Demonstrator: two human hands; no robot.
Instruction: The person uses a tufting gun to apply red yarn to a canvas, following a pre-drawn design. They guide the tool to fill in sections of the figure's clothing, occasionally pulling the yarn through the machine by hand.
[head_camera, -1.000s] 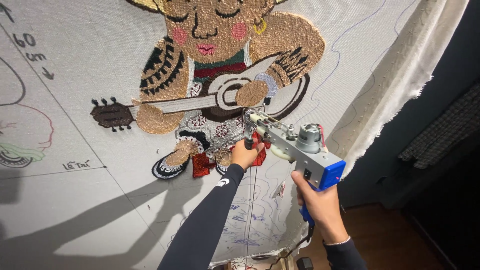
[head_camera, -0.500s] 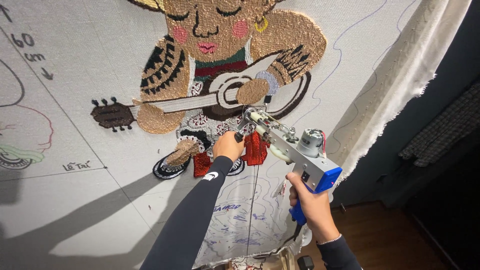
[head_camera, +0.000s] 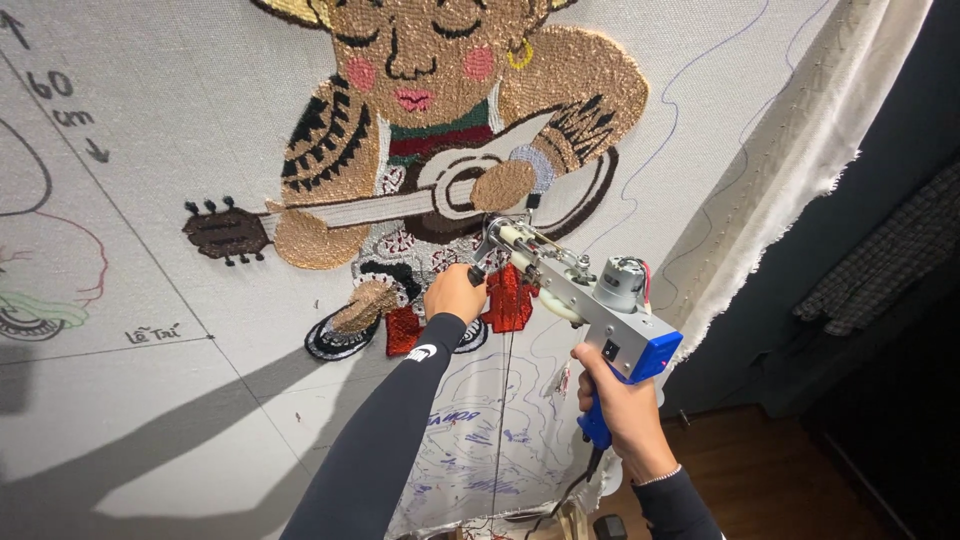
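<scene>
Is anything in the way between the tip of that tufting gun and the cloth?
Nothing visible. The tufting gun tip sits right at the cloth, just below the guitar. The left hand grips its front handle beside the tip, not across it; the right hand holds the blue grip.

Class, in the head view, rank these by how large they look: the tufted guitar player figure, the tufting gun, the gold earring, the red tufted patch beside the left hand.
1. Guitar player figure
2. Tufting gun, though it is nearer the camera
3. Red tufted patch
4. Gold earring

Grey-and-blue tufting gun (head_camera: 580, 300), tilted up-left, needle tip against tufted figure cloth (head_camera: 200, 120).
</scene>
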